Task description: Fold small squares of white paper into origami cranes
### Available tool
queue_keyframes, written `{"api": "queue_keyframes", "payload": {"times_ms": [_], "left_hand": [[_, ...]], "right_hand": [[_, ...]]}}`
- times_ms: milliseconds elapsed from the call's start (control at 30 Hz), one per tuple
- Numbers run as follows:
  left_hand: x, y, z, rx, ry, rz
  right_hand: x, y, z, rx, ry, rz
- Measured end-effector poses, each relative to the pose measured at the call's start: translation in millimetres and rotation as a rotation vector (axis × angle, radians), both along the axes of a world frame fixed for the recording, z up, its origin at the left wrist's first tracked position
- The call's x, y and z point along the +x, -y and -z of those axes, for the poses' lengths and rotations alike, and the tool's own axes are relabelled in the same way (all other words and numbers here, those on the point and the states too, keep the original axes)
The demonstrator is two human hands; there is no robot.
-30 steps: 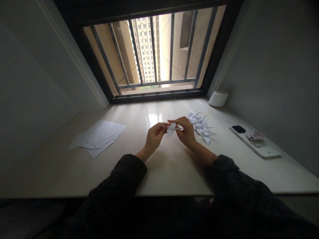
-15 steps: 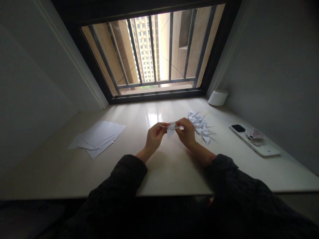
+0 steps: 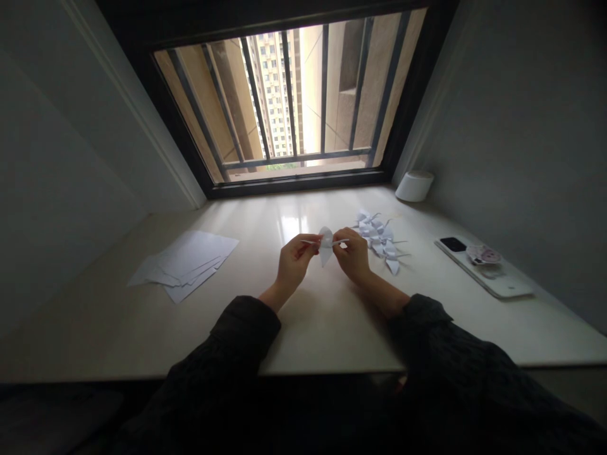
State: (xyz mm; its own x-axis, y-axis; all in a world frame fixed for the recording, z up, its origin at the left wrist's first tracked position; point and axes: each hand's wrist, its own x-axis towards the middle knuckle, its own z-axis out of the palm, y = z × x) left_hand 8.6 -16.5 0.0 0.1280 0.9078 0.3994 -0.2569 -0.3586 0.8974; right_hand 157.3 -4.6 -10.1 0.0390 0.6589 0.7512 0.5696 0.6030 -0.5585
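Observation:
Between my two hands is a white origami paper crane (image 3: 325,246), held above the tabletop with its wings spread toward and away from me. My left hand (image 3: 294,258) pinches its left side, where a thin paper point sticks out past the fingers. On the other side, my right hand (image 3: 351,256) grips the crane with closed fingers, and another thin point shows there. Several finished paper cranes (image 3: 379,237) lie in a cluster just beyond my right hand, partly overlapping one another.
A loose stack of white paper sheets (image 3: 192,259) lies on the left of the pale tabletop (image 3: 322,335). To the right rests a phone (image 3: 502,275) with a round grip on its back. A white cylinder (image 3: 415,186) stands by the barred window (image 3: 294,101).
The crane's wings have opened out, and its far wing now stands up rounded between my hands. My right hand has shifted very slightly; both hands keep their hold.

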Motion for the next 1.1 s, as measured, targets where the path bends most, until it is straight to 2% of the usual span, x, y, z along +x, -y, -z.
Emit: {"api": "queue_keyframes", "payload": {"times_ms": [100,200,333,400,533,667,933,1100], "left_hand": [[-1.7,-3.9,1.8,0.028,-0.011,-0.055],[-6.3,-11.7,6.3,0.051,-0.016,-0.164],[-13.1,-20.1,13.2,0.067,-0.08,-0.257],[-15.0,-21.0,15.3,0.074,-0.134,-0.272],[-16.0,-19.2,17.0,0.094,-0.219,-0.28],[-16.5,-20.2,18.2,0.102,-0.217,-0.241],[-18.9,-26.7,20.3,0.025,-0.148,-0.06],[-19.2,-23.9,18.7,0.016,-0.162,-0.103]], "right_hand": [[-0.6,-0.8,-0.4,-0.095,0.024,-0.057],[-2.8,-2.1,0.7,-0.277,-0.089,-0.141],[-9.2,-2.2,1.0,-0.608,-0.328,-0.42],[-12.3,-1.3,-0.6,-0.69,-0.381,-0.516],[-14.2,0.2,-3.2,-0.677,-0.461,-0.517],[-13.7,0.3,-0.5,-0.717,-0.473,-0.522],[-11.1,-0.3,-2.2,-0.764,-0.581,-0.567],[-12.4,0.3,-3.4,-0.764,-0.58,-0.551]]}}
